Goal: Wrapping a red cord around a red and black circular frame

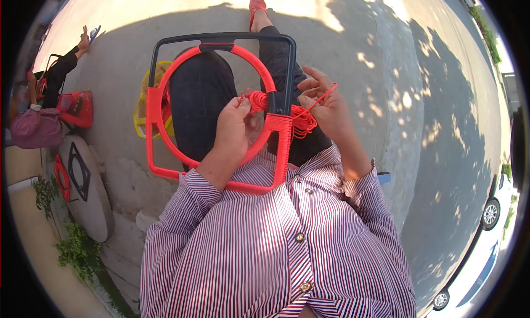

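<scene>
Across my lap lies a squarish black frame point(290, 70) with a round ring inside, much of it wrapped in red cord point(280, 147). Bare black shows along its top, its upper right side and the joint between ring and side. My left hand point(233, 125) reaches through the ring and grips a small coiled bundle of red cord point(256, 100) beside that joint. To the right of the frame, my right hand point(327, 105) has curled fingers with a strand of the cord running across them. More loose loops point(301, 121) hang just below it.
A yellow bag point(139, 116) stands left of my knee. Farther left, another person sits near a red bag point(77, 108). A round stone slab point(88, 194) bears a black frame point(79, 172) and a red one point(62, 177). A white car point(477, 257) is parked at right.
</scene>
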Demonstrator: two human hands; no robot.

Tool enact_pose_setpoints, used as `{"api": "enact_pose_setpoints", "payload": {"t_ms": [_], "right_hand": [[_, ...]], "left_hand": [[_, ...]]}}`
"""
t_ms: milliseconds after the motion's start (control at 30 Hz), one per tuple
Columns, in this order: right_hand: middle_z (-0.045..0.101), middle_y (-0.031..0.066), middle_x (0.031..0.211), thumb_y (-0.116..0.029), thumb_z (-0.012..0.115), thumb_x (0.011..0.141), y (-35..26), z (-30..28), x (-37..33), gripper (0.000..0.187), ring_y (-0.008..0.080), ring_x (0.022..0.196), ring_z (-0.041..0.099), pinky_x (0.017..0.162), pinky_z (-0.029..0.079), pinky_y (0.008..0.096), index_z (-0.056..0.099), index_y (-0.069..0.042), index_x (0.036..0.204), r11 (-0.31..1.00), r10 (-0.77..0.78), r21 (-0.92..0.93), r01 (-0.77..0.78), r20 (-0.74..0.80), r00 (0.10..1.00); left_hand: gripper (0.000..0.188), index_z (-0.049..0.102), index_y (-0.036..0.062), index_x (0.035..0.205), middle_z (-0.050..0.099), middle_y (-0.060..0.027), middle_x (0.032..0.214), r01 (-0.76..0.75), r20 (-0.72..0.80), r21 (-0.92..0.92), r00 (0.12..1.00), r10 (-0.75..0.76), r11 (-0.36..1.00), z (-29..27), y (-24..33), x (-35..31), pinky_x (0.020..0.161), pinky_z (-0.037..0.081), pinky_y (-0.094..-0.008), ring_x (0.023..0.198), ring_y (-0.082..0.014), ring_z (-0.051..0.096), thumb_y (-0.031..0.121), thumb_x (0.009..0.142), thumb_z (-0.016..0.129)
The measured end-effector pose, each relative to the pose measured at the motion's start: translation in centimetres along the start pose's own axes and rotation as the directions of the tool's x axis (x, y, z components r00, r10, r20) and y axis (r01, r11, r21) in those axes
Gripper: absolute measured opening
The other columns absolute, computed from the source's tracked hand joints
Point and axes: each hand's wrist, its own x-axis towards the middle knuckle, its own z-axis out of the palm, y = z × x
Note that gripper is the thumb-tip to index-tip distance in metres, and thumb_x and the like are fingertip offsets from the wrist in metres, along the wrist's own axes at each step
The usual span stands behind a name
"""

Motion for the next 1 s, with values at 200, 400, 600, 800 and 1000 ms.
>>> {"api": "enact_pose_setpoints", "payload": {"t_ms": [200,400,600,800,1000], "right_hand": [[0.061,0.0091,0.101,-0.009,0.072,0.076,-3.8,3.3,-0.2,0.04,0.0289,0.093,0.057,0.086,0.048,0.035,0.062,-0.006,0.115,0.647,-0.491,-0.59,0.482,0.161,0.856],[0.062,0.008,0.082,-0.017,0.067,0.084,-3.8,-1.2,-0.6,0.023,0.023,0.077,0.059,0.07,0.048,0.0308,0.065,-0.003,0.102,0.969,-0.219,-0.138,0.207,-0.075,0.973],[0.061,0.0052,0.077,-0.015,0.061,0.086,-2.7,-7.1,-3.2,0.02,0.0179,0.077,0.06,0.074,0.049,0.0292,0.066,0.0,0.097,0.917,0.215,-0.355,-0.182,0.054,0.975],[0.06,0.0106,0.098,-0.029,0.06,0.091,1.0,-13.9,-4.2,0.029,0.0215,0.088,0.059,0.081,0.052,0.0395,0.064,-0.001,0.093,0.428,0.024,0.864,0.265,-0.304,0.952],[0.041,-0.0013,0.067,-0.012,0.058,0.091,2.7,-10.2,-4.1,0.022,0.0083,0.053,0.04,0.047,0.031,0.0235,0.054,-0.002,0.11,0.536,0.105,0.837,0.111,-0.196,0.975]], "left_hand": [[0.013,0.056,0.0024,0.1,0.054,0.0002,0.075,-0.495,0.198,0.398,0.868,0.455,0.772,2.4,0.1,-2.8,0.061,0.043,-0.0219,0.063,-0.0056,0.046,0.014,0.099,0.05],[0.012,0.056,0.0024,0.101,0.054,-0.0004,0.075,-0.493,0.137,0.175,0.87,0.474,0.853,1.2,-0.1,-2.1,0.056,0.041,-0.0223,0.059,-0.0059,0.045,0.013,0.097,0.051],[0.023,0.051,0.0015,0.113,0.056,-0.0018,0.078,-0.208,0.061,0.142,0.978,0.201,0.968,0.8,0.2,-0.8,0.056,0.04,-0.0212,0.057,-0.0066,0.045,0.019,0.099,0.046],[0.038,0.047,0.0004,0.126,0.06,-0.0055,0.087,-0.001,0.127,0.081,0.992,-0.009,0.997,3.0,1.5,-1.9,0.063,0.045,-0.0231,0.071,-0.0106,0.054,0.028,0.102,0.038],[0.035,0.051,-0.0005,0.118,0.063,-0.012,0.101,0.119,0.316,-0.094,0.945,-0.084,0.988,2.2,0.7,-1.0,0.08,0.051,-0.0328,0.089,-0.0195,0.062,0.024,0.098,0.038]]}}
